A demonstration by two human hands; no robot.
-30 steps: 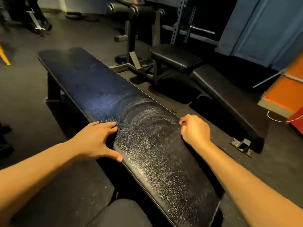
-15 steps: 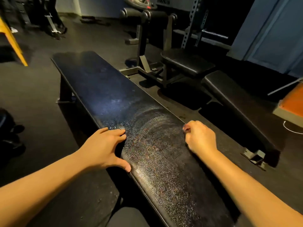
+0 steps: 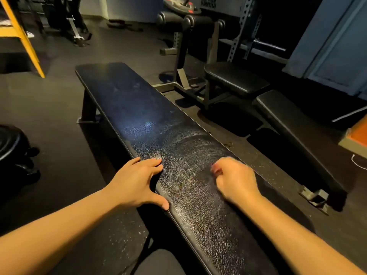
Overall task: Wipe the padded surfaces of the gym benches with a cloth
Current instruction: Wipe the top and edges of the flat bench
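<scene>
A long flat black padded bench (image 3: 139, 116) runs from the near right to the far left, and its near half shows pale curved wipe streaks. My left hand (image 3: 137, 181) rests on the bench's left edge with straight fingers on top and the thumb along the side. My right hand (image 3: 234, 179) lies on the pad near its right edge, blurred. Its fingers are curled round what looks like a dark cloth (image 3: 202, 181), which is barely distinct from the pad.
A second bench with a black seat pad (image 3: 236, 80) and a sloping back pad (image 3: 294, 132) stands to the right. Behind it are roller pads (image 3: 198, 20) and a steel rack (image 3: 244, 28). A yellow frame (image 3: 21, 36) stands at the far left and a dark round object (image 3: 10, 143) at the left edge.
My right hand has slid left from the bench's right edge onto the pad. My left hand stays on the left edge. The view has tilted up slightly.
</scene>
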